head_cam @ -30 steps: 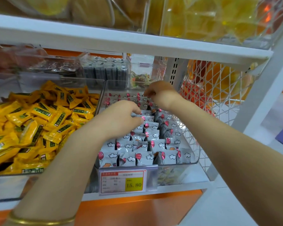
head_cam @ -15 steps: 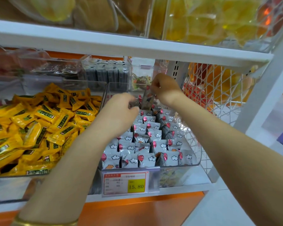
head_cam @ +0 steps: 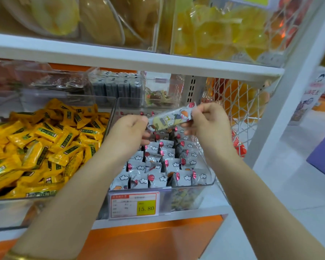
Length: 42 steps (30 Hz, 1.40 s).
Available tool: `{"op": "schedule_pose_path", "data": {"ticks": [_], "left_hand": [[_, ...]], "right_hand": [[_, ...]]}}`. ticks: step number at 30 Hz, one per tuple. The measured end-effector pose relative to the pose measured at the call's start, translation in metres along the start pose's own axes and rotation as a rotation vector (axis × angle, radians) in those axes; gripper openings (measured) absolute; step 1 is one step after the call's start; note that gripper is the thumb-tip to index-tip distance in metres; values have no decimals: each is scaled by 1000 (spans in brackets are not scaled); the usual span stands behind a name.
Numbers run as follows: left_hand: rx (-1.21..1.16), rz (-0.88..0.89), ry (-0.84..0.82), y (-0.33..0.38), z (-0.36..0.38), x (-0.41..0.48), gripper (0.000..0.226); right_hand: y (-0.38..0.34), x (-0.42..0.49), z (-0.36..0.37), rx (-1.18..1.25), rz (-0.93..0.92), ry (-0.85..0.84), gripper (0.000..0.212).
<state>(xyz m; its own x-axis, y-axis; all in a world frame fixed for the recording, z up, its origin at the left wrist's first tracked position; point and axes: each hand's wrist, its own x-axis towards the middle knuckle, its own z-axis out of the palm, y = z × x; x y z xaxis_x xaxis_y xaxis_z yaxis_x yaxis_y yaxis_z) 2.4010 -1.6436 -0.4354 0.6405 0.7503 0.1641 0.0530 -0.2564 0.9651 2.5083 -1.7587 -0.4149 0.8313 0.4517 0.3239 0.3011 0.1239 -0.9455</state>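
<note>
Grey packet (head_cam: 170, 119), one; left hand (head_cam: 129, 130), right hand (head_cam: 209, 121)

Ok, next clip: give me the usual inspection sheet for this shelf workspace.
Surface: white shop shelf, carrying clear bins.
Job's things: one snack packet held above the clear bin of grey cloud-print packets.
Clutter: yellow packets heaped to the left; price tag reading 15.80 on the bin front.
Grips: left hand and right hand each pinch one end of the packet.
Cables: nothing seen.
Surroundings: upper shelf with bagged yellow fruit slices; white wire mesh at right.
</note>
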Motion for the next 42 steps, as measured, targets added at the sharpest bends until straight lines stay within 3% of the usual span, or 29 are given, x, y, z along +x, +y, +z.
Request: {"op": "schedule_pose_path", "data": {"ticks": [8, 12, 19, 27, 36, 42], "left_hand": [[-296, -94, 99, 7, -2, -7, 23], [-385, -130, 91, 7, 0, -8, 20], [-825, -267, -4, 10, 1, -8, 14], [-635, -189, -61, 8, 0, -7, 28], [-616, -163, -85, 11, 1, -13, 18], [-356, -7, -63, 9, 1, -13, 19]], "right_hand": [[1, -17, -16, 477, 166, -206, 4], [3, -17, -20, 534, 163, -253, 15], [8, -17, -20, 556, 142, -233, 15], [7, -14, -21, 469, 78, -102, 13], [5, -15, -22, 348, -2, -52, 21], [2, -14, -26, 358, 66, -52, 16]]}}
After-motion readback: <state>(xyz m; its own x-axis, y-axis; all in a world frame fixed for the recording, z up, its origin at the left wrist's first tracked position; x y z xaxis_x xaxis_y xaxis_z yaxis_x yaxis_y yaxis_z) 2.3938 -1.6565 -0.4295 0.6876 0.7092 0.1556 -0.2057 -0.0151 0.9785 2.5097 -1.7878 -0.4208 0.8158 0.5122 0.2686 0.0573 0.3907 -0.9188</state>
